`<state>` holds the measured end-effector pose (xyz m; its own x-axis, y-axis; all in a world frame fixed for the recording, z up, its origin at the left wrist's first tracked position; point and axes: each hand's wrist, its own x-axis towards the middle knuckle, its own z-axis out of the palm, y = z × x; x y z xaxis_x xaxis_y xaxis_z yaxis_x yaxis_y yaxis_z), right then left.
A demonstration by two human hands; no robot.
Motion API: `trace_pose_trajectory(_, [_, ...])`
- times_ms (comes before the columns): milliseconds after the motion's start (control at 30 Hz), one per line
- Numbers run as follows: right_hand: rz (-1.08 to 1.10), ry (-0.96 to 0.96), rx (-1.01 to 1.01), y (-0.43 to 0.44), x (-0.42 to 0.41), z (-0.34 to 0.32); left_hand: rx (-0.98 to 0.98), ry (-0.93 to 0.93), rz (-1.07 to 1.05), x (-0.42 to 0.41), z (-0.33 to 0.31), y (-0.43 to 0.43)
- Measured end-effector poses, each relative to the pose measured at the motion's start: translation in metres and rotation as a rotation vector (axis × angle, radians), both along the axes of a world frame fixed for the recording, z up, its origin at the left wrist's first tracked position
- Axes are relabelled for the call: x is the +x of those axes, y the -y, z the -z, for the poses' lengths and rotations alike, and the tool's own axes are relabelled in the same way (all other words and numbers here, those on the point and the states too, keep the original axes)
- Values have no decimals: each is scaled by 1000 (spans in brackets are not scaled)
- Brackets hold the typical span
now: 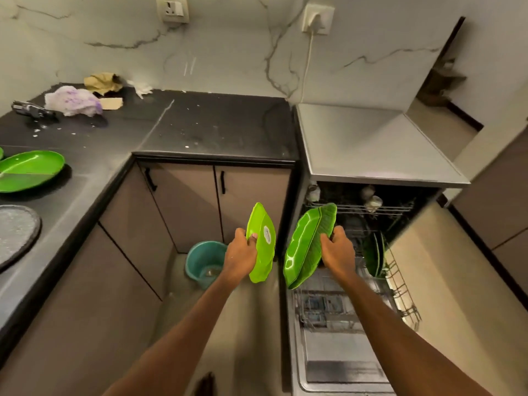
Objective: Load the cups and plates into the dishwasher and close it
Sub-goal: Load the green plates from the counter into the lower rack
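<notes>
My left hand (241,254) grips a light green leaf-shaped plate (263,244) on edge, its underside with a white sticker facing me. My right hand (337,250) holds a darker green leaf-patterned plate (305,247) upright over the left end of the pulled-out lower rack (400,284). The dishwasher (371,155) stands open, its door (337,364) lowered toward me. Two green plates (374,254) stand on edge in the rack. Cups (371,200) sit in the upper rack. Another green plate (27,170) lies on the dark counter at the left.
A teal bucket (204,262) stands on the floor by the cabinet doors (200,204), just left of the dishwasher. A grey round tray (15,232) lies at the counter's left edge. A crumpled bag (73,100) and paper scraps lie at the back corner.
</notes>
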<state>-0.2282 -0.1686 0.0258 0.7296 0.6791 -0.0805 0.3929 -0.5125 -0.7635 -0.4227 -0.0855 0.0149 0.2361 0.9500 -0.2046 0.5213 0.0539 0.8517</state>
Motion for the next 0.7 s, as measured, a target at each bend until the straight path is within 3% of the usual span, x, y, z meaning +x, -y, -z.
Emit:
trace_pose_trajectory(333, [2, -43, 15, 96, 83, -1, 72, -55, 19, 95, -1, 97])
trace_pose_trajectory(700, [36, -52, 21, 115, 150, 11, 13, 29, -28, 166, 20, 105])
